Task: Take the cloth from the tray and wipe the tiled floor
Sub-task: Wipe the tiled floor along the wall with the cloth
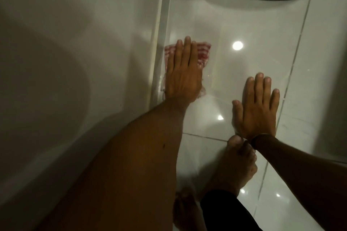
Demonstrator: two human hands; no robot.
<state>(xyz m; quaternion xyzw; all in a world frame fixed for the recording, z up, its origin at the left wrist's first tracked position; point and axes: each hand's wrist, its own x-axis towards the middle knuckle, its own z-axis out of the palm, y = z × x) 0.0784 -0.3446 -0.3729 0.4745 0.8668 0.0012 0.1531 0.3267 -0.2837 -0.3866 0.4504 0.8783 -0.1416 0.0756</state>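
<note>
Down on the tiled floor (234, 73), beside the white wall edge, I have my left hand (183, 75) spread flat over the cloth (203, 50), pressing it to the tile. Fetching it looks done — no tray shows, and wiping seems under way, with most of the floor probably left to cover. My right hand (258, 107) lies open, palm down on bare tile, holding nothing. What shows of the cloth is red-and-white checked, rumpled and thin — likely damp.

A home bathroom is showing: glossy white floor tiles (234, 73) are meeting a smooth white tub wall (78, 43) on the left.
</note>
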